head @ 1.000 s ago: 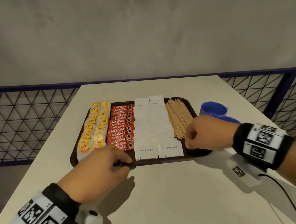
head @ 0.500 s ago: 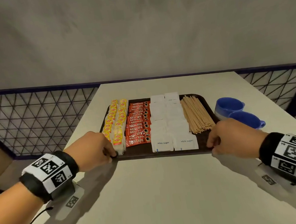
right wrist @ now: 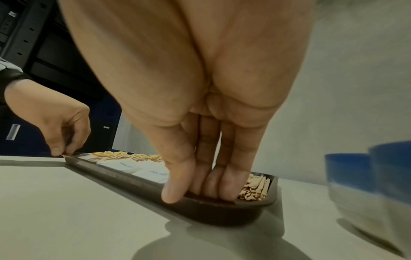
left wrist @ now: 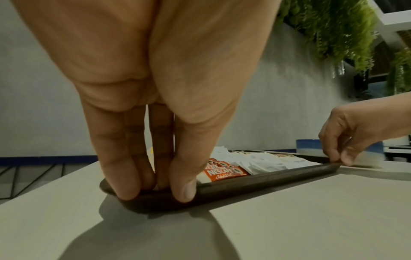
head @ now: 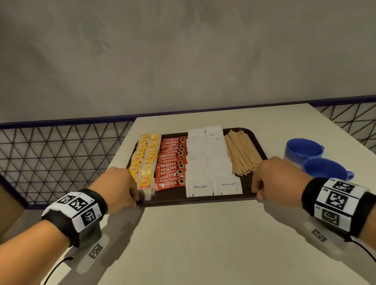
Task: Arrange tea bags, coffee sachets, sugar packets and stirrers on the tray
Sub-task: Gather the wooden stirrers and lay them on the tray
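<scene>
Brown tray [head: 199, 201] corners apparently in both hands [head: 120, 189]

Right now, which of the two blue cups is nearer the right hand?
The nearer cup, the one with its handle showing. It sits just behind the right hand, which grips the tray. The other cup stands farther back.

On your right, two blue cups with pale lower halves [head: 304, 149] stand side by side on the pale, matte tabletop [head: 196, 249]. You face a plain grey plaster wall [head: 168, 37]. A dark blue rail with triangular wire mesh [head: 47, 156] runs behind the table. Green hanging foliage [left wrist: 333, 26] shows in your left wrist view.
</scene>
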Tool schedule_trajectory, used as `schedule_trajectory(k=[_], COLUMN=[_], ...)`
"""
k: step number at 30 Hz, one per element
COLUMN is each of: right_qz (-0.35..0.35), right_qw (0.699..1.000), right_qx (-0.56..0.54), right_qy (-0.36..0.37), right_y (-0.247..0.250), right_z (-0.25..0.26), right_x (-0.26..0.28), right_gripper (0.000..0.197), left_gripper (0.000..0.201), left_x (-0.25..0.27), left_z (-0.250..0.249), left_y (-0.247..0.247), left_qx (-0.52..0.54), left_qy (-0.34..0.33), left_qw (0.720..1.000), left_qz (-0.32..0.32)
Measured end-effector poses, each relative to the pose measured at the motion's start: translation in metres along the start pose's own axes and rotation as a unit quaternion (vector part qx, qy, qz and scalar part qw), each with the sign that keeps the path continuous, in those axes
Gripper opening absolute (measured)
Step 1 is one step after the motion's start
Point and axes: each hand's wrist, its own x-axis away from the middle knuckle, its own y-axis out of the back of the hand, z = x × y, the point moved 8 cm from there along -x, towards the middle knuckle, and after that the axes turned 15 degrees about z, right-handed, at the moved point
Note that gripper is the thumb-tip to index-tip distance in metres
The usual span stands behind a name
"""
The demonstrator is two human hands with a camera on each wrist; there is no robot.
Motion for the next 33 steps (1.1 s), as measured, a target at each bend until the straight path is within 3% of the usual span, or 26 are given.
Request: schedule_trajectory(k=[5, 11, 17, 22, 28, 33], right_qz=[0.028, 0.010, 0.000, -0.036, -0.010, -0.025], right_qw=[1.000, 1.000, 0.999, 0.998, 0.998, 0.997], right_qx=[0.010, 0.025, 0.039, 0.043, 0.063, 0.071], right_qy=[-0.012, -0.002, -0.016, -0.002, -0.029, -0.027], right_y=[0.017, 0.038, 0.058, 0.079, 0.085, 0.089], right_z=[0.014, 0.025, 0.035, 0.040, 0.045, 0.042], right_x=[-0.038, -0.086, -0.135, -0.157, -0.202, -0.205], right_gripper=[0.021, 0.024, 0.039, 0.021, 0.031, 0.031], left_gripper=[0.010, 0.013, 0.015, 0.017, 0.019, 0.019], left_x=[-0.029, -0.072, -0.108, -0.138, -0.165, -0.173], left_z=[0.019, 0.039, 0.055, 0.066, 0.075, 0.079], left_y=[0.016, 0.035, 0.051, 0.063, 0.077, 0.078], left_qx=[0.009, 0.007, 0.017, 0.017, 0.015, 0.025], left_qy=[0.017, 0.036, 0.051, 0.061, 0.071, 0.071], left_qw=[1.000, 0.999, 0.998, 0.998, 0.997, 0.997], left_qz=[-0.001, -0.008, -0.013, -0.007, -0.012, -0.021])
